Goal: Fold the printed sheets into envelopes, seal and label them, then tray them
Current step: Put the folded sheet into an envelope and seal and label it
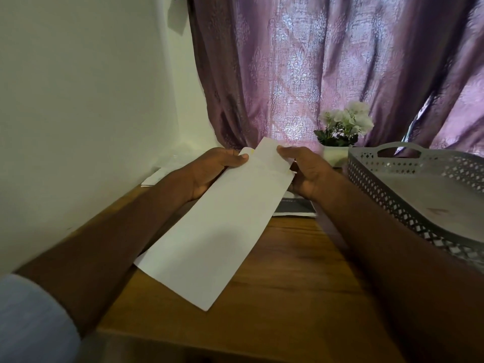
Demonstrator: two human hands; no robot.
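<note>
left hand [220, 169] | fingers curled, we pinch envelope [214, 226] far end | right hand [306, 171] | fingers grip flap side | envelope held above counter [288, 271] | tray [419, 184] right

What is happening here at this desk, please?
A person holds a long white envelope above a wooden table with both hands. The left hand grips its far left corner, and the right hand holds the far right side, at the open flap with its yellowish glue edge. It looks not yet sealed. A grey tray waits at the right. A flower pot stands by the purple curtain.
</note>
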